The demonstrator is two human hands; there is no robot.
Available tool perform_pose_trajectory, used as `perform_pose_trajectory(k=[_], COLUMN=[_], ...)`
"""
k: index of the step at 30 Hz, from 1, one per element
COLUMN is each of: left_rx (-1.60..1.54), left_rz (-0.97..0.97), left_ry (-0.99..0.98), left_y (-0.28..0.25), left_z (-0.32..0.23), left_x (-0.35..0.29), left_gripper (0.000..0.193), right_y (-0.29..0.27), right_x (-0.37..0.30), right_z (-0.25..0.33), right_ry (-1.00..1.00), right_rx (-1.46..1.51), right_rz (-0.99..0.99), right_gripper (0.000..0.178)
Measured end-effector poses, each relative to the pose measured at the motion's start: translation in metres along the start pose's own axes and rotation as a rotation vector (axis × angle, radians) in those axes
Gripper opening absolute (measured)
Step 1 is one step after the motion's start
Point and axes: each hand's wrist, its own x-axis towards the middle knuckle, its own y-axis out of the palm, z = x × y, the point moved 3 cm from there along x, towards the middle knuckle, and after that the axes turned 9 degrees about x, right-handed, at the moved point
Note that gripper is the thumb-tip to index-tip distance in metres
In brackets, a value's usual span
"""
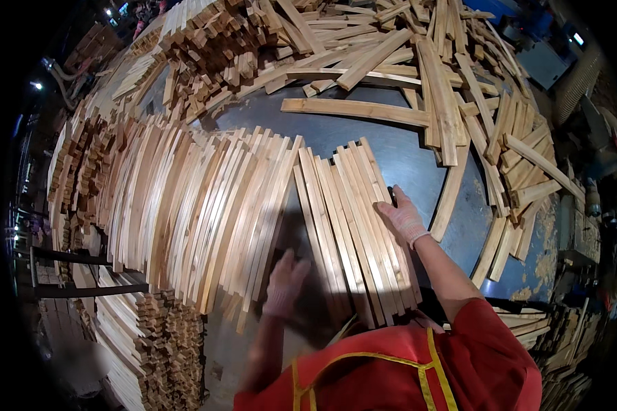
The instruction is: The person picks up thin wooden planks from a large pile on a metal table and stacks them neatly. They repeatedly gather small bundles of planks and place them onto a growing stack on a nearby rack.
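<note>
My right hand point(402, 216), in a pale glove, lies with fingers stretched along the outer right side of a small group of wooden strips point(353, 233). These strips stand side by side, slightly fanned, close in front of me. My left hand point(286, 282), also gloved and a little blurred, hovers in the shadowed gap between that group and a long row of wooden strips point(205, 212) to its left. Its fingers look apart, and I see nothing in them. At their far ends the group and the row nearly meet.
Loose wooden strips point(377, 113) lie in a jumbled heap across the far and right parts of the metal table point(404, 161). Stacked strips point(212, 48) rise at the far left. Another stack point(168, 349) stands below the row, beside a dark metal frame point(82, 291). Sawdust point(524, 293) lies at right.
</note>
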Motion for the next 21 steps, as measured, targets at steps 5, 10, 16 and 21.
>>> perform_pose_trajectory(k=[5,10,16,21], left_rx=[0.248,0.025,-0.402,-0.295], left_rz=[-0.151,-0.214,-0.368,-0.708], left_ry=[-0.079,-0.070,0.502,0.964], left_y=[0.051,0.053,-0.049,-0.071], left_z=[-0.044,-0.108,-0.254,-0.224], left_x=[0.099,0.102,0.066,0.058], left_gripper=[0.089,0.096,0.091,0.079], right_y=[-0.007,-0.032,-0.123,-0.144], right_x=[0.031,0.040,0.028,-0.019], right_z=[0.028,0.021,0.164,0.208], right_ry=[0.183,0.180,-0.415,-0.660], right_rx=[-0.246,-0.053,0.263,0.035], right_rz=[0.392,0.288,-0.131,-0.109], right_gripper=[0.080,0.068,0.062,0.078])
